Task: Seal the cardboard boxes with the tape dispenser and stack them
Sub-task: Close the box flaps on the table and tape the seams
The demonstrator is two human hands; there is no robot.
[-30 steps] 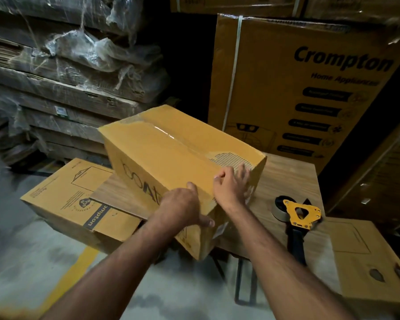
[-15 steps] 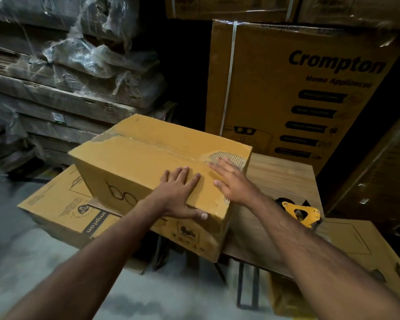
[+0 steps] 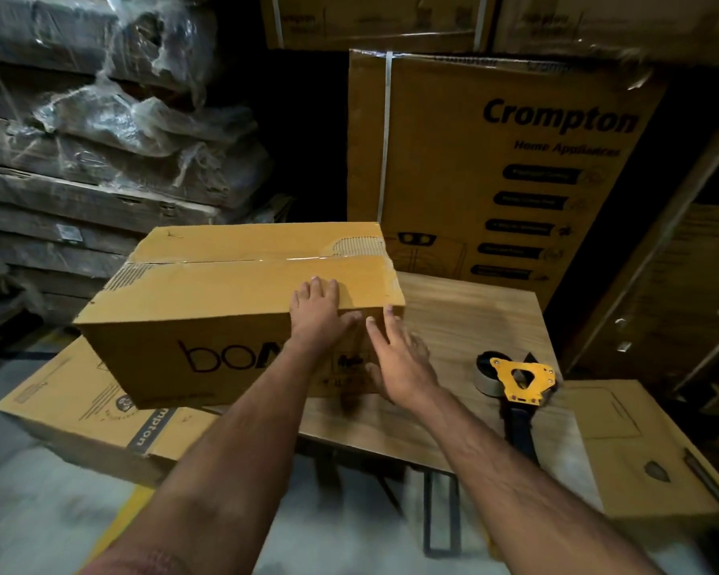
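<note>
Taped brown cardboard box (image 3: 241,300) sits on the wooden table (image 3: 474,325), overhanging its left edge. Left hand (image 3: 318,315) lies flat, fingers spread over the top edge; right hand (image 3: 399,359) hovers spread beside. Yellow-framed tape dispenser (image 3: 515,381) lies untouched. Advice: grip both ends before lifting.

Left forearm (image 3: 241,441) hides end of box print (image 3: 221,356); tape dispenser (image 3: 519,388) handle partly behind right forearm (image 3: 515,471).

Your left hand (image 3: 318,313) and right hand (image 3: 399,363) are bare, no gloves, rings or watch; both forearms are uncovered, no sleeve reaching into view.
</note>
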